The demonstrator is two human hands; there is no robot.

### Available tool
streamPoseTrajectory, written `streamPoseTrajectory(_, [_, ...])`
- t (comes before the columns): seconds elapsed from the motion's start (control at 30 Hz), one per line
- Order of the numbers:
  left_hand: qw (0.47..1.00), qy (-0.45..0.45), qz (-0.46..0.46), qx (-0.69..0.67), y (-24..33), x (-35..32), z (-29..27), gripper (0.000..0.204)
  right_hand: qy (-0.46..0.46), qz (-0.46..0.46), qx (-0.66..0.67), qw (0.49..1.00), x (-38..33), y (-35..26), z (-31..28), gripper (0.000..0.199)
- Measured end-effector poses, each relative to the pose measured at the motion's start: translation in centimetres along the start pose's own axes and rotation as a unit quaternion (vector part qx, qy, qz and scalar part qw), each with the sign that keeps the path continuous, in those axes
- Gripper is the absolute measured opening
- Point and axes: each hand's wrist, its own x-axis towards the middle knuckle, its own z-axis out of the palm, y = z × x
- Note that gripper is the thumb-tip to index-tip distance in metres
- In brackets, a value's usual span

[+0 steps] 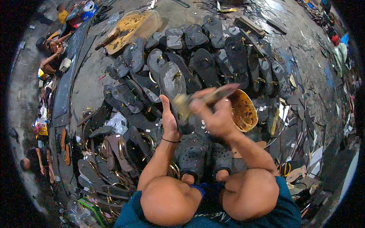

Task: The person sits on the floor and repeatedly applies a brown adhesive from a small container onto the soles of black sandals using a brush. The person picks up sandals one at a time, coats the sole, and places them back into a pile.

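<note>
My left hand (169, 121) grips a dark shoe sole (173, 81) along its left side near the lower end, thumb pointing up. The sole is tilted upright, and its surface looks partly shiny. A brush (224, 92) is in my closed right hand (217, 116), smeared by motion. Its pale bristle end lies over the lower part of the sole; whether it touches cannot be made out. Just right of that hand is a yellowish bowl (249, 119) with dark specks and smears inside. Several dark soles (205, 67) with small yellowish bits at their holes lie spread beyond my hands.
A yellow, stained plastic container (135, 28) lies at the far left. Sandals with gold straps (114, 146) are heaped at the left, beside crumpled clear plastic (118, 123). My black clogs (192, 154) are below my hands. Other people (51, 55) sit at the far left. Scraps cover the right side.
</note>
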Motion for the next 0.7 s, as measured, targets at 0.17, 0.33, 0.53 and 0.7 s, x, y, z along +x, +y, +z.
streamPoseTrajectory(0.17, [1.0,0.008,0.03,0.003,0.1,1.7,-2.5,0.072,-0.02,-0.075,-0.132,0.988,-3.2,2.0,0.7,0.022])
streamPoseTrajectory(0.33, [0.998,0.021,0.058,-0.017,0.8,1.1,-1.9,0.072,0.073,0.071,-0.205,0.974,-1.3,7.7,-3.2,0.024])
streamPoseTrajectory(0.53, [0.994,0.06,0.093,0.019,0.4,1.0,-2.6,0.071,0.019,-0.019,-0.203,0.979,-1.9,3.7,-0.3,0.021])
streamPoseTrajectory(0.7, [0.984,0.043,0.124,0.118,-2.1,2.1,-1.8,0.063,0.088,0.127,-0.032,0.987,-1.6,5.5,-2.4,0.025])
